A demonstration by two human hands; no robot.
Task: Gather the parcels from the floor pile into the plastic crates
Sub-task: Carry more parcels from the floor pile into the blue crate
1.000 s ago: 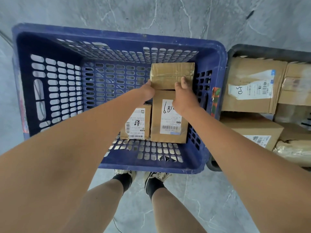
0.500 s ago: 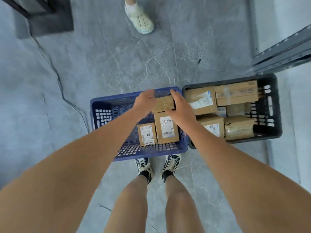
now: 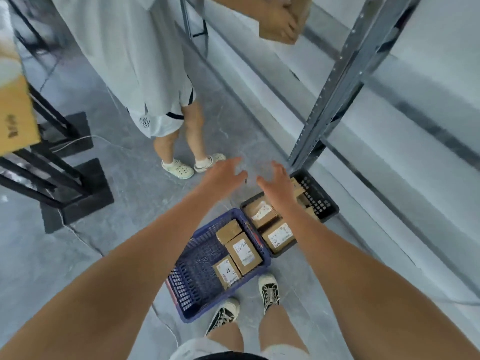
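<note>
A blue plastic crate [image 3: 197,279] sits on the grey floor by my feet, with three brown cardboard parcels along its right side: a plain one [image 3: 228,231], a labelled one [image 3: 244,252] and a smaller labelled one [image 3: 226,272]. To its right, a black crate [image 3: 318,201] holds several brown parcels [image 3: 279,236]. My left hand [image 3: 223,174] and my right hand [image 3: 276,184] are raised well above the crates, fingers spread, holding nothing.
Another person in grey shorts and pale clogs [image 3: 178,168] stands ahead, holding a cardboard box [image 3: 281,24] at the top. A metal shelving upright [image 3: 335,81] rises on the right. Black stand bases [image 3: 75,193] and a cardboard box [image 3: 14,118] are on the left.
Both hands let go of the plain parcel, which now lies in the blue crate. My hands rose away from it and the view lifted as I straightened up.
</note>
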